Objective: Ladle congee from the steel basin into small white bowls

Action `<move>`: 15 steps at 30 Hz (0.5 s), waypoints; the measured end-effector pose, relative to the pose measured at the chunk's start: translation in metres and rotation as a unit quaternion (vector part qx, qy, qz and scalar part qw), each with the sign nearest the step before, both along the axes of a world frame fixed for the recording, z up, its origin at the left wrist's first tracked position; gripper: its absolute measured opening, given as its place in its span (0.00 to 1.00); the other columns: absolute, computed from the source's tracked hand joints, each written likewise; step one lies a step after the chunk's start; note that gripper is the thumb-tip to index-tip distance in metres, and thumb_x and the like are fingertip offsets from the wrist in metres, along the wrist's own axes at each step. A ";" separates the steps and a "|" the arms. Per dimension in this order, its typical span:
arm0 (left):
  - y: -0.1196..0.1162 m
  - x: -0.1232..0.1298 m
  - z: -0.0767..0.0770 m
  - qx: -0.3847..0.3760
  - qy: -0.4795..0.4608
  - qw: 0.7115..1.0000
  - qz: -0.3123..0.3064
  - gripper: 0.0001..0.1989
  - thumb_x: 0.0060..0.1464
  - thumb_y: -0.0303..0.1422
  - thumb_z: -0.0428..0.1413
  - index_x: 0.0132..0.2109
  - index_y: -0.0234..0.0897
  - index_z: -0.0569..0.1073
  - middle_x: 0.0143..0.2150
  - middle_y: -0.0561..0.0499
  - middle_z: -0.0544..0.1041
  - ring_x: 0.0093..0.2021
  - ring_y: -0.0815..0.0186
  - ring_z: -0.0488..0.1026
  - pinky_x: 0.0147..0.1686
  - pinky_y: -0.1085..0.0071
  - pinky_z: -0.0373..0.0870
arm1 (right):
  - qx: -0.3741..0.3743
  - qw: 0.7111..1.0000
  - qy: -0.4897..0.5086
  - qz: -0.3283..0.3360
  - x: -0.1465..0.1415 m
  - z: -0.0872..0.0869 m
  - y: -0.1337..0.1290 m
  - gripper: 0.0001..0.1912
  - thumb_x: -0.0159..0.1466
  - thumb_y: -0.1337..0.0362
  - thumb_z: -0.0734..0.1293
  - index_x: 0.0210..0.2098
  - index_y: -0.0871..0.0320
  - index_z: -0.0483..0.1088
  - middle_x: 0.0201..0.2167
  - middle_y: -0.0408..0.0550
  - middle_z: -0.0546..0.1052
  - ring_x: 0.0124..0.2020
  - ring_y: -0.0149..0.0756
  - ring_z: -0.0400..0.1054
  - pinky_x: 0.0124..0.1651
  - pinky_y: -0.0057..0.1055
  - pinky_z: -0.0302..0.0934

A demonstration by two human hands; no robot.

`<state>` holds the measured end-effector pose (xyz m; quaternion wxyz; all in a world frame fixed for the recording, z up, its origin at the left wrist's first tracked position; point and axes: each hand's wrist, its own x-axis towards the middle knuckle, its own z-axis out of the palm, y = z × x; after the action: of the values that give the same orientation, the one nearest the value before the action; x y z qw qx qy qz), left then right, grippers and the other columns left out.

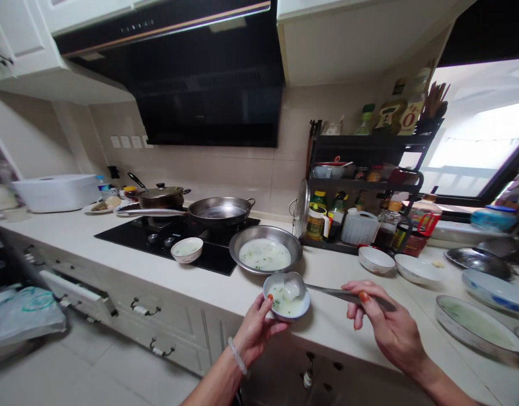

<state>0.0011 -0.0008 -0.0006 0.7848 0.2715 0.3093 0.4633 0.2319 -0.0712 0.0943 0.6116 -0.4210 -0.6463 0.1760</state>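
My left hand (259, 330) grips a small white bowl (300, 309) by its near side, thumb on the rim. Pale soup with green bits lies in that bowl. With my right hand (388, 324) I hold a metal ladle (327, 290) by its handle; its head is tilted over the small bowl. Just behind stands a wide steel basin (295, 239), partly filled with the same whitish soup (265, 254). Another soup-filled bowl (187, 256) rests on the front of the black cooktop (128, 231), left of the basin.
A long-handled wok (219, 210) and a lidded pot (162, 197) stand on the cooktop. Two white bowls (376, 265) sit at right, near a large soup bowl (474, 330). Behind them a black rack (369, 186) holds bottles and jars. One drawer (77, 296) sticks out at left.
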 end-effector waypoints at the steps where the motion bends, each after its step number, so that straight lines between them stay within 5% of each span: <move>1: 0.000 0.000 -0.001 0.002 -0.001 1.000 0.000 0.22 0.51 0.37 0.61 0.50 0.38 0.64 0.50 0.44 0.71 0.33 0.65 0.78 0.29 0.71 0.76 | 0.017 1.000 -0.019 0.010 -0.001 -0.001 -0.002 0.09 0.64 0.59 0.64 0.39 0.55 0.73 0.34 0.50 0.76 0.19 0.30 0.68 0.22 0.32 0.67; 4: 0.000 0.000 -0.002 0.008 -0.005 1.000 -0.003 0.21 0.52 0.37 0.60 0.50 0.37 0.64 0.50 0.44 0.71 0.33 0.65 0.78 0.29 0.72 0.76 | 0.033 0.999 -0.023 0.005 -0.002 0.001 -0.005 0.08 0.64 0.60 0.64 0.39 0.54 0.73 0.36 0.51 0.76 0.20 0.31 0.68 0.22 0.33 0.68; 8: 0.000 0.000 -0.002 0.003 -0.002 1.000 -0.002 0.21 0.52 0.36 0.60 0.51 0.37 0.63 0.48 0.44 0.72 0.31 0.65 0.78 0.28 0.72 0.76 | -0.003 0.994 0.093 -0.050 -0.001 0.011 0.006 0.11 0.63 0.56 0.64 0.36 0.57 0.72 0.35 0.52 0.76 0.19 0.32 0.68 0.17 0.31 0.65; 15: 0.000 0.000 0.000 -0.003 -0.003 1.000 -0.002 0.22 0.52 0.36 0.60 0.51 0.37 0.63 0.50 0.43 0.72 0.33 0.64 0.78 0.28 0.72 0.76 | -0.020 0.965 0.251 -0.075 -0.005 0.015 0.057 0.12 0.58 0.56 0.67 0.31 0.60 0.68 0.30 0.49 0.75 0.20 0.30 0.69 0.16 0.26 0.62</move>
<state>0.0006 -0.0007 -0.0006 0.7873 0.2684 0.3077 0.4620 0.2269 -0.0137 0.1090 0.7572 -0.4226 -0.4351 0.2425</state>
